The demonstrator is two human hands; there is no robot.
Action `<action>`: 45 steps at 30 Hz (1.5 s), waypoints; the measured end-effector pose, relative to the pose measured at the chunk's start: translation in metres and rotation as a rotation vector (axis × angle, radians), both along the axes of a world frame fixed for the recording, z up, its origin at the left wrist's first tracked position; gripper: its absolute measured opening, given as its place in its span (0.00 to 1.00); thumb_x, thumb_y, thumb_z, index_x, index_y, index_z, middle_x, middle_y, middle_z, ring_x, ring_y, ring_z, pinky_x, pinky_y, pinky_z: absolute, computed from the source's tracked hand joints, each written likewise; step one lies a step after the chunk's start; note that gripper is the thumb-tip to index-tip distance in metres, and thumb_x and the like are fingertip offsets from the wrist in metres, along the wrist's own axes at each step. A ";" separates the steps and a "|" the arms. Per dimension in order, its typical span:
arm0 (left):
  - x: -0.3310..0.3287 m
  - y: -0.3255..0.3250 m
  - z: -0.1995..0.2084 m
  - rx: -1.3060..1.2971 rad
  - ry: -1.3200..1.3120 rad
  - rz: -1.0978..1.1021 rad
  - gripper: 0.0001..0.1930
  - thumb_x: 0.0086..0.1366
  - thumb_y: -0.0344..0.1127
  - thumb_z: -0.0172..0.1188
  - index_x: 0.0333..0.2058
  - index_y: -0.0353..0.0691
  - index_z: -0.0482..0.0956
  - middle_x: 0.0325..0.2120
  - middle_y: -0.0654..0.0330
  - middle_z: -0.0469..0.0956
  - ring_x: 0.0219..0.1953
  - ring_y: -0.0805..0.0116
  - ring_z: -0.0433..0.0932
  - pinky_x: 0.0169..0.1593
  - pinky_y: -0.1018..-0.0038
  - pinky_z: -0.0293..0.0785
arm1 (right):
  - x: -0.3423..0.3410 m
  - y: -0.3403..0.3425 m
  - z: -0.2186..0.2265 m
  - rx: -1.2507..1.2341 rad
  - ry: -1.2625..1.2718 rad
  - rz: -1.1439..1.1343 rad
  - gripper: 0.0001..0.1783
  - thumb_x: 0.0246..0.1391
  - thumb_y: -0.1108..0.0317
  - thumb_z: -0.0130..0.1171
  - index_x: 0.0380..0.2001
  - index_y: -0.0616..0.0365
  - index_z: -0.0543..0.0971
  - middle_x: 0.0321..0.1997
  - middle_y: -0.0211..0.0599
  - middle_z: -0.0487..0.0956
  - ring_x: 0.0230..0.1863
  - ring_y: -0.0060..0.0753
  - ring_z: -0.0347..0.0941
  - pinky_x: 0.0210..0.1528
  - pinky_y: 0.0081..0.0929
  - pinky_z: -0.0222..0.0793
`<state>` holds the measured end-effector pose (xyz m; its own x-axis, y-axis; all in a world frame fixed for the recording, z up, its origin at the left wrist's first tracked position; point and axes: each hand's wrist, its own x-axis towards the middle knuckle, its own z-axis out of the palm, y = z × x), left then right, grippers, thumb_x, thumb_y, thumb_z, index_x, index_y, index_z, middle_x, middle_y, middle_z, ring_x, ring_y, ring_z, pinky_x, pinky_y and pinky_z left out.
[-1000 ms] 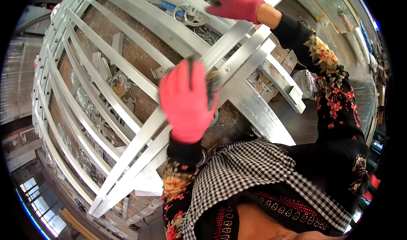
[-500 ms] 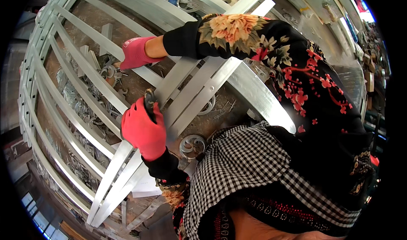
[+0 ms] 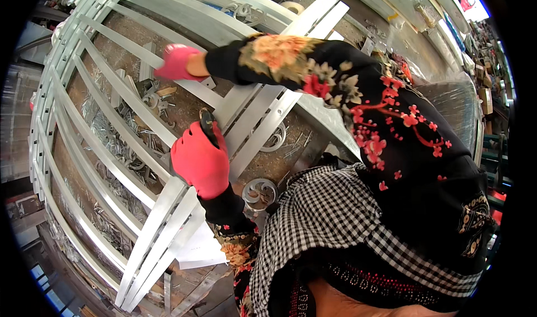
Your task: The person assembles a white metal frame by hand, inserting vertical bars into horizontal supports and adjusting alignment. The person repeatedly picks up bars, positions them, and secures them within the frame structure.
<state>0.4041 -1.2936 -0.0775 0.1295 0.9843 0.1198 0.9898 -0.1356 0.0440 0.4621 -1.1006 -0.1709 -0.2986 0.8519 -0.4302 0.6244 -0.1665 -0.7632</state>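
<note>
Three flat rails (image 3: 251, 118) lie diagonally across the curved bars (image 3: 190, 12) of a metal frame. The left hand (image 3: 200, 160) rests over the rails, fingers bent toward their upper-left side, thumb extended; grip closure cannot be determined. The right hand (image 3: 178, 63) is positioned over the frame, left of the rails; its fingers are blurred and mostly hidden, so opening and hold cannot be determined. A scroll ring (image 3: 259, 194) and a white sheet (image 3: 202, 251) lie on the rails' near side.

The bars (image 3: 154, 227) are smooth, shiny metal, the apron (image 3: 319, 210) matt cloth, the sheet (image 3: 201, 247) paper
</note>
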 end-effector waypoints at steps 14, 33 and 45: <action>0.007 -0.001 0.017 0.016 -0.003 0.159 0.11 0.53 0.40 0.58 0.32 0.41 0.77 0.24 0.59 0.75 0.29 0.58 0.74 0.38 0.65 0.71 | -0.005 0.013 0.046 -0.115 0.020 0.246 0.34 0.45 0.40 0.54 0.33 0.67 0.79 0.35 0.49 0.79 0.35 0.43 0.76 0.40 0.37 0.70; 0.006 -0.030 -0.014 -0.012 0.046 0.075 0.25 0.68 0.50 0.35 0.35 0.41 0.80 0.31 0.59 0.79 0.30 0.61 0.77 0.38 0.62 0.73 | -0.003 -0.006 0.009 0.360 0.132 0.627 0.13 0.52 0.67 0.50 0.40 0.58 0.76 0.32 0.42 0.76 0.36 0.42 0.75 0.38 0.35 0.68; -0.002 -0.030 -0.020 0.063 0.012 0.060 0.24 0.68 0.46 0.34 0.32 0.42 0.80 0.29 0.60 0.79 0.28 0.63 0.77 0.36 0.63 0.75 | 0.005 -0.019 0.053 -0.398 0.107 0.168 0.24 0.50 0.51 0.48 0.31 0.65 0.78 0.30 0.45 0.78 0.30 0.41 0.74 0.38 0.35 0.68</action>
